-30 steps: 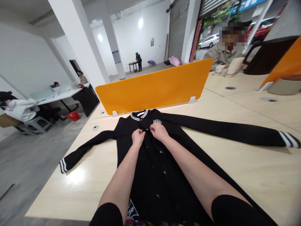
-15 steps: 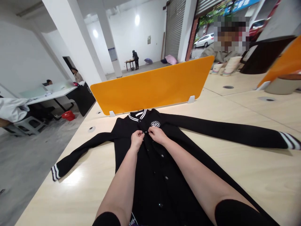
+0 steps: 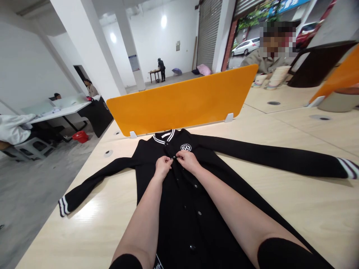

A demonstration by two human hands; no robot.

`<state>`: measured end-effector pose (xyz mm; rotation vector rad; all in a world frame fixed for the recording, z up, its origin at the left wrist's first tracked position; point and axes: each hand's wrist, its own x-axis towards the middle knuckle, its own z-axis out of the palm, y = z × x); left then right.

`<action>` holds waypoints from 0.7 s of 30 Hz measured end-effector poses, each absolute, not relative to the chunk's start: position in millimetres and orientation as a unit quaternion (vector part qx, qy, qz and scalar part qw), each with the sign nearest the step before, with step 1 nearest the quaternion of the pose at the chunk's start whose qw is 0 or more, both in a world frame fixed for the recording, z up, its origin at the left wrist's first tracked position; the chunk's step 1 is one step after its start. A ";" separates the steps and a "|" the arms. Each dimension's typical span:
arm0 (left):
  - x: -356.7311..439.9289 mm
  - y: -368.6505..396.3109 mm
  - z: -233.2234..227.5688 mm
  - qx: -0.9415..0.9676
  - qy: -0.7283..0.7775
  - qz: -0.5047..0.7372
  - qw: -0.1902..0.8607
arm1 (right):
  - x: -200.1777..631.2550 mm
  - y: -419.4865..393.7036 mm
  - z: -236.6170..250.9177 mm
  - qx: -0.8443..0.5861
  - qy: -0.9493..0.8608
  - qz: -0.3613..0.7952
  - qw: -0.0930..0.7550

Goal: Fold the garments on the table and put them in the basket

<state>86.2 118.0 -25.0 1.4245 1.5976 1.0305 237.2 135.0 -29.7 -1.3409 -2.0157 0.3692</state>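
A black snap-button jacket (image 3: pixel 174 220) with white-striped collar and cuffs lies face up on the pale wooden table (image 3: pixel 106 228), sleeves spread out to both sides. Near the upper chest, my left hand (image 3: pixel 163 166) pinches one front edge of the jacket. My right hand (image 3: pixel 188 160) pinches the opposite edge just below the round white "50" badge (image 3: pixel 186 147). A small snap button (image 3: pixel 174 157) shows between my fingertips. Lower down, several more snaps run along the front, with the two edges lying apart.
An orange divider (image 3: pixel 182 101) stands just beyond the collar. Behind it at the right are a person in a light top (image 3: pixel 255 59), stacked paper cups (image 3: pixel 278 77) and a dark pitcher (image 3: pixel 316 67). A red bucket (image 3: pixel 80 136) stands on the floor at left.
My fingertips have drawn slightly closer together at the snap. Both hands keep their pinch on the jacket edges, and the view has shifted a little.
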 end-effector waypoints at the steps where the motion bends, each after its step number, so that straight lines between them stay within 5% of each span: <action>1: 86.1 117.5 -24.4 0.559 0.625 0.398 0.373 | 237.6 135.1 -29.2 -0.506 -0.779 0.142 0.342; 21: 83.4 122.1 -36.3 0.629 0.629 0.346 0.298 | 247.3 147.2 -35.7 -0.401 -0.782 0.279 0.388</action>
